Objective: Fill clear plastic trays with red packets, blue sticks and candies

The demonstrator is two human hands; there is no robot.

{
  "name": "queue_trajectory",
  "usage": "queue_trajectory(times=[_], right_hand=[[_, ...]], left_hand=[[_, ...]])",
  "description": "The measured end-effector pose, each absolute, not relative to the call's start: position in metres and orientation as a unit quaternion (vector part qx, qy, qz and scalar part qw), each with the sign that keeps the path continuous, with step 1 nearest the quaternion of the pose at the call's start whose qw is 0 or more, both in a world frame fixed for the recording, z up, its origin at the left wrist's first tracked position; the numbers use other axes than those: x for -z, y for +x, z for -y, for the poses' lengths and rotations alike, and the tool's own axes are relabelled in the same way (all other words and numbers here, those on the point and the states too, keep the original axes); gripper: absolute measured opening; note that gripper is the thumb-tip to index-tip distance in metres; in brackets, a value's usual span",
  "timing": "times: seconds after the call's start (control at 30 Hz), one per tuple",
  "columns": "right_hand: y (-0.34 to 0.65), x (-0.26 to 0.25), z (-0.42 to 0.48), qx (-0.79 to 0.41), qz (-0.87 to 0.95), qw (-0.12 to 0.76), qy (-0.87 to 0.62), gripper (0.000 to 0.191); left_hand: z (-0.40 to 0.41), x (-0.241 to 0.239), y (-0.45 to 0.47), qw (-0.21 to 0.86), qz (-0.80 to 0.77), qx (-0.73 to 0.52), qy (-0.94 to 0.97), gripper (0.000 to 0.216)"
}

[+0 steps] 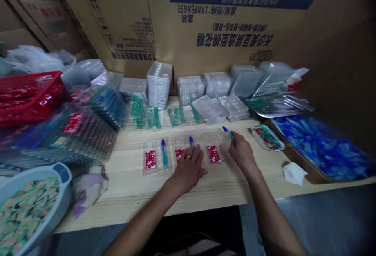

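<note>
Three clear blister trays lie side by side on the wooden table point(138, 193), each with a red packet such as the left one point(150, 159). The left tray point(155, 157) holds a blue-and-teal pen-like tool point(163, 153). My left hand point(188, 170) lies flat with fingers spread on the middle tray, over a second blue tool point(192, 141). My right hand point(241, 152) is closed on a third blue-tipped tool point(227, 132) at the right tray, beside its red packet point(213, 154).
Stacks of empty clear trays point(159, 83) line the cardboard wall. Green-filled trays point(141, 113) lie behind. A box of blue tools point(320, 146) and a small dish point(267, 137) sit right; a red basket point(29, 95), packed trays and a blue tub point(26, 205) left. A crumpled tissue point(293, 173) lies near the edge.
</note>
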State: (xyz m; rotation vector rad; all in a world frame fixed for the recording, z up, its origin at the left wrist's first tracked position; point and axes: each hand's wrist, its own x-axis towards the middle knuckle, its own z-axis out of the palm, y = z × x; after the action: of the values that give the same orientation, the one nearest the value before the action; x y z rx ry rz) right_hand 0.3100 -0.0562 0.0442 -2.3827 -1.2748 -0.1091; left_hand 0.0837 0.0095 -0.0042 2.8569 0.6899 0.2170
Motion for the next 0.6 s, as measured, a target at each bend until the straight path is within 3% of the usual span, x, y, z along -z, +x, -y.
queue_trajectory(times=[0.13, 0.37, 0.6], right_hand=[[0.294, -0.030, 0.061, 0.040, 0.467, 0.199, -0.860, 0.058], [0.292, -0.022, 0.063, 0.057, 0.477, 0.180, -0.858, 0.044], [0.292, -0.008, 0.068, 0.111, 0.577, 0.162, -0.793, 0.049]], left_hand=[[-0.012, 0.011, 0.082, 0.069, -0.230, -0.073, 0.968, 0.069], [-0.013, 0.007, 0.078, 0.066, -0.230, -0.067, 0.969, 0.069], [-0.002, 0.007, 0.101, 0.085, -0.200, -0.090, 0.972, 0.074]])
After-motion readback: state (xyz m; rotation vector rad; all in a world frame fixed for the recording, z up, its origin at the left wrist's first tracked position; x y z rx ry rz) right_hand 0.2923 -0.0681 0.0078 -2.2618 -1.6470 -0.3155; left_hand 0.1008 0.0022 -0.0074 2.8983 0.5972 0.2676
